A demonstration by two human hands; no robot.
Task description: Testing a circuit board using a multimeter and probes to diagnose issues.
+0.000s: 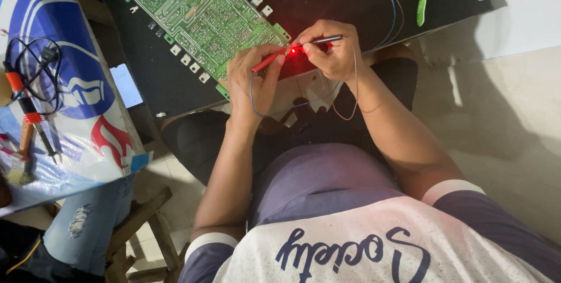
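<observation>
I see my left hand (pixel 252 75) pinching a red probe (pixel 269 60) and my right hand (pixel 332 49) closed on a dark probe (pixel 320 40), tips meeting at a glowing red light (pixel 294 50), likely for testing. It sits between both grips, beside the green circuit board (pixel 198 8) on the black table (pixel 327 8).

The circuit board (pixel 201 14) lies on the table (pixel 327 2), hands (pixel 292 64) at its near corner, soldering iron (pixel 29 113) far left
</observation>
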